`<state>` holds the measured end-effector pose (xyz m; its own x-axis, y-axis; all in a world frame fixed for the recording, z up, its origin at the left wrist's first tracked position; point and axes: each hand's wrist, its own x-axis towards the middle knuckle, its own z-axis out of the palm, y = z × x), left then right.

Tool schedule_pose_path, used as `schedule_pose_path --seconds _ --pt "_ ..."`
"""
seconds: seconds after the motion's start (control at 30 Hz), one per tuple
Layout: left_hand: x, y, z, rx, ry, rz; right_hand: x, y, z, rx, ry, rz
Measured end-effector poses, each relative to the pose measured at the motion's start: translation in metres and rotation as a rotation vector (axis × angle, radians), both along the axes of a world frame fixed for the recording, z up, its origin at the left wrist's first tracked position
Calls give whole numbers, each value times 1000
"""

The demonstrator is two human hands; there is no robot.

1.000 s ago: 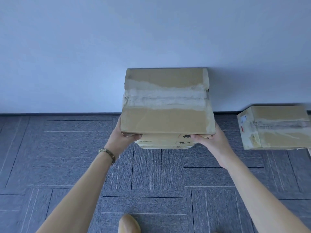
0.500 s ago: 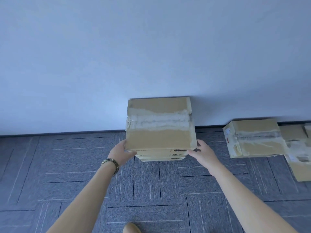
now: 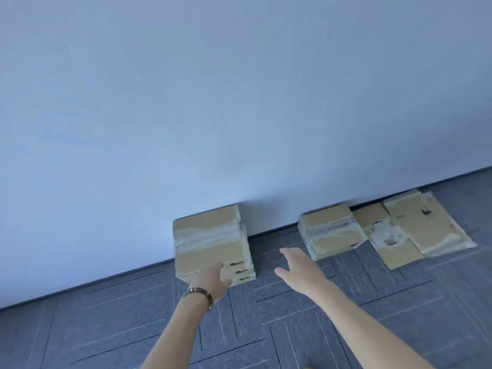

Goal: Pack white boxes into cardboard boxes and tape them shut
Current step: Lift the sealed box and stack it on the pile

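Room: a plain pale wall (image 3: 239,102) and a grey carpet floor (image 3: 292,328) with line patterns.
Stack: taped cardboard boxes (image 3: 210,243) sit piled on the floor, right up against the wall. The top one has a wide strip of tape across it.
Other boxes: more taped boxes (image 3: 330,230) lie on the floor to the right, near the wall, well apart from the stack.
Left hand: the left hand (image 3: 210,280) is low at the front of the stack, fingers out fairly straight. It looks like it touches the front, but it holds nothing.
Right hand: the right hand (image 3: 298,267) is spread wide in the air between the stack and the other boxes. It holds nothing.
Watch: a gold band (image 3: 198,295) is on the left wrist.
How a box feels: I think it is stiff and has some weight, since it is packed full. The tape looks smooth and may be slippery.
Where to hold: best with two hands, one on each side, down near the bottom edge.
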<state>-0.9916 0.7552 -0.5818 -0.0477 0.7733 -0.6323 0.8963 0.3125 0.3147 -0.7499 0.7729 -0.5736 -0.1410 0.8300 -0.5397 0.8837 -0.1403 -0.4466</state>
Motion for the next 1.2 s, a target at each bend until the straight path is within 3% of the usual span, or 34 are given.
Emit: schedule_pose_path --seconds 0.27,0.57,0.9,1.2 --pt "154 -43 109 85 -22 -228 128 -74 112 97 -25 -93" --pt "317 -106 181 209 -18 -664 267 -222 179 120 0 -461" --pt "466 -271 226 228 -205 -1063 359 -470 226 80 -102 -893" --pt "564 -400 269 275 -309 -1323 417 -624 257 182 -122 -1211"
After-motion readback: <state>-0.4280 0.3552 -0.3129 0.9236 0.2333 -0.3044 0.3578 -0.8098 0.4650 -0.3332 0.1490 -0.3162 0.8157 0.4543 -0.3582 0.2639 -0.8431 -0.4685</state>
